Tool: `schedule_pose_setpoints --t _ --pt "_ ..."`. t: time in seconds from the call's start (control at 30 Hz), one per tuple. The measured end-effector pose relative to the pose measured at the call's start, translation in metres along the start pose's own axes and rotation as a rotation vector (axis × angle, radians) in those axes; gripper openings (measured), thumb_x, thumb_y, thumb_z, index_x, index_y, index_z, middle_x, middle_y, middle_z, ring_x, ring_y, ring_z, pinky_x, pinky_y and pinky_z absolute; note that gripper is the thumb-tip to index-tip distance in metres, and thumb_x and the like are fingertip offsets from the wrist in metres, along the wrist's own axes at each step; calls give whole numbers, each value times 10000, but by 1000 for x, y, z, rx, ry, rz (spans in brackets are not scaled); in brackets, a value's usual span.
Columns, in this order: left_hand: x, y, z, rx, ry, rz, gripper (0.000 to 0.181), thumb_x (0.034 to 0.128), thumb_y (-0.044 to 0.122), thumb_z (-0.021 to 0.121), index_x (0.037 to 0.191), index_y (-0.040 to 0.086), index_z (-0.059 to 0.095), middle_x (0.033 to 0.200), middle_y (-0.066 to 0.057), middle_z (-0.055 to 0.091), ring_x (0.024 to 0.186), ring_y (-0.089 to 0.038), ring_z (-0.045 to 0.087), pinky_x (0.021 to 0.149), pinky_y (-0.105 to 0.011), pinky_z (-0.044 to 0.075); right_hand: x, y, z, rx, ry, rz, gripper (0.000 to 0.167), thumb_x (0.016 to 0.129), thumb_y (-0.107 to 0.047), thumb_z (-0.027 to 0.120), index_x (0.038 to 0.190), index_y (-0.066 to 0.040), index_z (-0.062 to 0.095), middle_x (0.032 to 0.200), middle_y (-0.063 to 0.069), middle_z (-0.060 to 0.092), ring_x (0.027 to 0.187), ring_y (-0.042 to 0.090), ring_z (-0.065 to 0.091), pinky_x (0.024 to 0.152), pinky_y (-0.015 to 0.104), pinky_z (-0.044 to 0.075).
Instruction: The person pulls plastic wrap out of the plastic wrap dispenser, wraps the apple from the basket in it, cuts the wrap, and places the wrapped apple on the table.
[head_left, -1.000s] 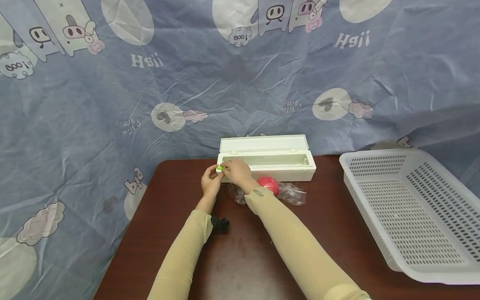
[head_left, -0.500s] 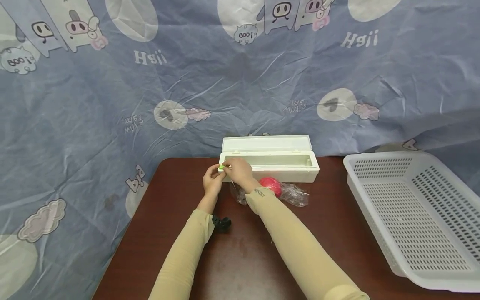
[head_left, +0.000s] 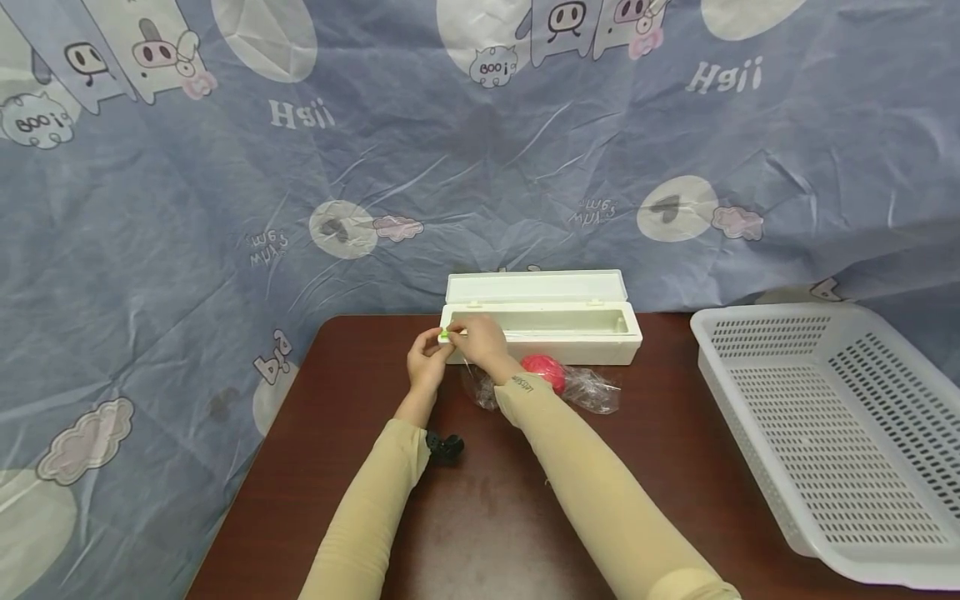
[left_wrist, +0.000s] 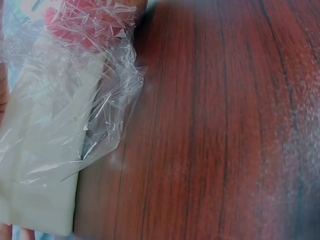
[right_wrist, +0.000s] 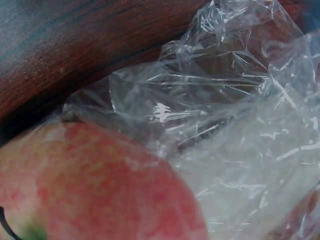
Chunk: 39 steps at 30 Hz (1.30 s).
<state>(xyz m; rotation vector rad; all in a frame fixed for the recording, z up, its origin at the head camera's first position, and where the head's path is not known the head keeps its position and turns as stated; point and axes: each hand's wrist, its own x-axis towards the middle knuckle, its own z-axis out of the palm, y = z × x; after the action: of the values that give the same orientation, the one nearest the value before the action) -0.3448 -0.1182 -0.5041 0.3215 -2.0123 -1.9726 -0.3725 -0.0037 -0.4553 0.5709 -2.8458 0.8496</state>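
A long white cling film dispenser box (head_left: pixel 570 350) stands at the table's far edge, its lid (head_left: pixel 536 288) tipped back. At its left front corner sits a small bright green slider (head_left: pixel 444 333). My left hand (head_left: pixel 426 364) grips the box's left end beside the slider. My right hand (head_left: pixel 480 340) pinches at the green slider from the right; its fingertips are partly hidden. In front of the box lies a red apple (head_left: pixel 545 371), partly behind my right forearm. Crumpled clear cling film (head_left: pixel 590 389) spreads around it. The right wrist view shows the apple (right_wrist: pixel 100 185) close up against the film (right_wrist: pixel 225 100).
A large white perforated plastic basket (head_left: pixel 795 433) stands on the right of the dark brown table (head_left: pixel 480 517). A printed blue-grey cloth (head_left: pixel 480 167) hangs behind the box. A black strap mount (head_left: pixel 446 447) sits at my left wrist.
The head view has shifted slightly, so everything appears a little further right. Both hands stay at the left end of the dispenser box, with barely any movement against it.
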Motion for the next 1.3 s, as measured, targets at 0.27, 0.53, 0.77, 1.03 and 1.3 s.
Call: schedule_pose_setpoints --t 0.27,0.53,0.77,1.03,1.3 --pt "1 -2 1 -15 -1 23 363 794 58 725 1147 58 638 1125 -119 591 967 -249 606 711 -240 464 1 4 -2 8 5 -22 195 907 -206 624 1060 -140 725 1025 1 697 1025 221 604 876 342 463" --pt "0 -1 1 -15 9 15 377 785 91 752 1142 57 638 1137 -112 591 951 -235 617 690 -227 450 1 7 -4 23 -17 -38 187 902 -180 634 1052 -111 722 1028 33 693 986 203 621 866 329 468" --pt "0 1 3 -9 24 -2 387 772 100 760 1137 56 640 1090 -103 595 907 -201 618 694 -245 458 0 9 -7 37 -39 -52 194 914 -171 615 1064 -98 713 1046 46 685 981 207 619 858 333 474" --pt "0 3 5 -19 44 -54 383 766 104 766 1131 85 650 1078 -88 603 920 -216 615 726 -281 473 1 11 -12 39 -73 -65 198 919 -170 608 1063 -81 711 1037 59 684 959 209 624 832 326 484" --pt "-1 4 9 -22 75 -64 376 754 79 756 1116 75 654 1043 -78 609 882 -185 602 681 -250 458 1 14 -15 25 -97 -70 208 920 -164 611 1075 -61 704 1043 71 682 957 216 623 830 335 485"
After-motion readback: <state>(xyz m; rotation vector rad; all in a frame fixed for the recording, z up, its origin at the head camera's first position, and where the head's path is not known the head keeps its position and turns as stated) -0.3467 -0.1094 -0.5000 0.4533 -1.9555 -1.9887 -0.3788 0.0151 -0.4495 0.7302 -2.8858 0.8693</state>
